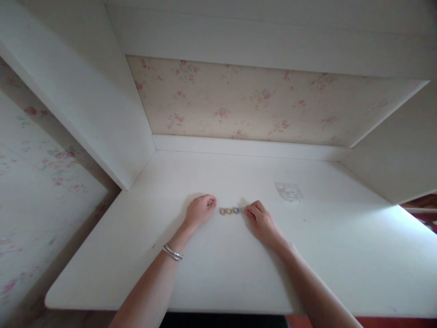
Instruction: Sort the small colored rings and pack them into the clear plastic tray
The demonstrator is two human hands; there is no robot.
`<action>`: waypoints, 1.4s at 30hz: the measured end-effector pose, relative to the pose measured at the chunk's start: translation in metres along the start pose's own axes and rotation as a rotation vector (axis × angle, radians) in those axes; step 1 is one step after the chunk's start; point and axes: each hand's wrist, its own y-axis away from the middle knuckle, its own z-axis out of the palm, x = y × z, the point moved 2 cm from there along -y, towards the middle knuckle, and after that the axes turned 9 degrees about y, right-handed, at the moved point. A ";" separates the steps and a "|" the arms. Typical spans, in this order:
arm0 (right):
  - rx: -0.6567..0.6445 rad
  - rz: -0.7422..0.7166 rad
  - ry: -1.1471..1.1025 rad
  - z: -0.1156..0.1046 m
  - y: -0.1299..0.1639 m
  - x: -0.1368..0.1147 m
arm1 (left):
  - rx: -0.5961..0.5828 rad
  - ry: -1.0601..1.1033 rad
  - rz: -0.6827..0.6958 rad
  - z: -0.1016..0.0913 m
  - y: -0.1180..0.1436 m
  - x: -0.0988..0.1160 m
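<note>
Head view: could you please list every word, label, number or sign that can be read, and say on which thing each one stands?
None can be read.
Small clear plastic bag on the white desk: faint marks, too blurred to read.
Small rings between the left hand and the right hand: no text visible.
Bracelet and floral wallpaper: no text, only a flower pattern.

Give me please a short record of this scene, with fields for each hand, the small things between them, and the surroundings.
left hand: curled on the white desk, fingertips pinched, maybe on a small ring; a bracelet on the wrist
right hand: fingertips at the right end of the row
row of rings: small coloured rings lined up between the hands
plastic bag: small, clear, lying flat, right of the hands
wallpaper: floral, behind the desk
</note>
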 end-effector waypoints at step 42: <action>0.339 0.879 0.326 -0.034 -0.011 0.117 | 0.060 0.129 -0.038 0.002 -0.005 -0.005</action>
